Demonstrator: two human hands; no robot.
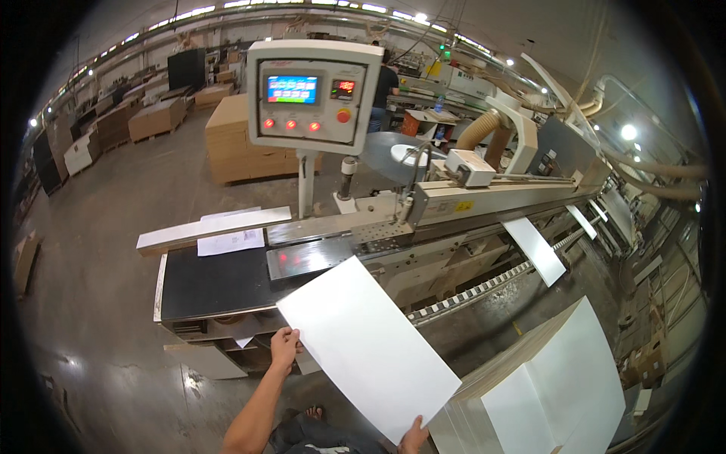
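Observation:
A white rectangular panel (369,344) is held up in front of me, tilted, between my two hands. My left hand (285,349) grips its left edge near the upper corner, fingers curled round it. At the lower right edge, my right hand (414,436) holds the panel close to its near corner; part of that hand is cut off by the picture's lower rim. The panel's far corner overlaps the front of the machine's metal infeed plate (310,256); whether it touches cannot be told. Just right of the panel stands a tall stack of white panels (563,378).
A control box (314,98) with a lit screen stands on a post above the edge-banding machine (491,198). Another white panel (535,250) sticks out along the machine's roller rail (473,291). Papers (231,240) and a long white strip (215,227) lie on the black-topped table (212,284).

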